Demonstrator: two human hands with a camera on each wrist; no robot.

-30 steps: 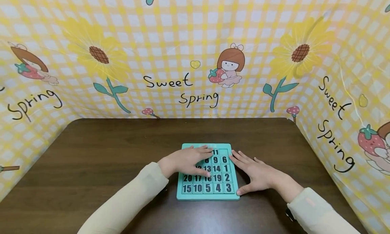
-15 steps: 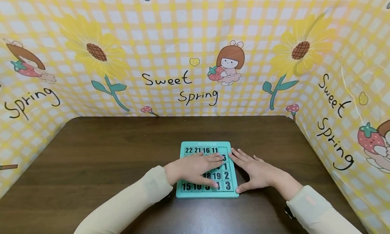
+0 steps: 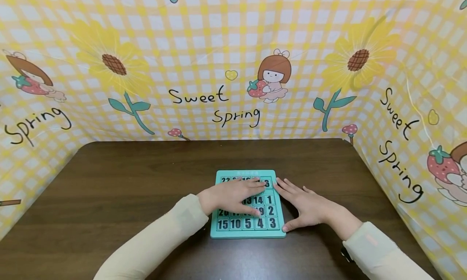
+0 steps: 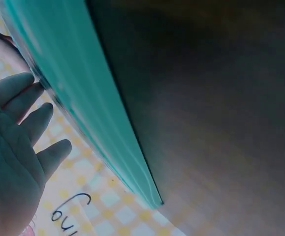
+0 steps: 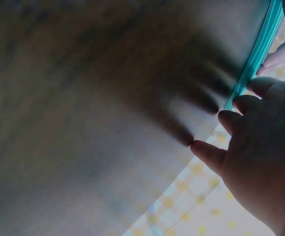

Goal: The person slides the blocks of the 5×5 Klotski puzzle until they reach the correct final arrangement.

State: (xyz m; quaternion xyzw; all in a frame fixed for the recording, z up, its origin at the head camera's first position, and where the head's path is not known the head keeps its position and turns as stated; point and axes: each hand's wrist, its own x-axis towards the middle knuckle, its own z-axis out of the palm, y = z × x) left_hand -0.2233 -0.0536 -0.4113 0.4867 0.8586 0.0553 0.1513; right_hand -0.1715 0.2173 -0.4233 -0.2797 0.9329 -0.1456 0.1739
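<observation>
A turquoise sliding number puzzle (image 3: 248, 234) lies flat on the table, its black-numbered tiles partly covered by my left hand (image 3: 233, 197). That hand reaches across with fingers outstretched, a fingertip right at the 6 tile (image 3: 267, 183) in the top right corner. Below the 6 is the gap, above the 1 tile (image 3: 270, 199). My right hand (image 3: 306, 205) rests along the puzzle's right side, fingers extended and the thumb at the lower right corner. From the left wrist, the puzzle's side (image 4: 83, 83) shows beside my spread fingers. The right wrist view has fingertips along its edge (image 5: 253, 64).
The dark brown wooden table (image 3: 127, 178) surrounds the puzzle. Behind it and on both sides hangs a yellow checked cloth (image 3: 204, 49) with flowers and lettering. A small black object sits under my right cuff (image 3: 368, 243).
The 6 tile has slid up into the top right corner, so the gap now lies below it. My left hand moved right, then slightly away from me; the right hand stayed put.
</observation>
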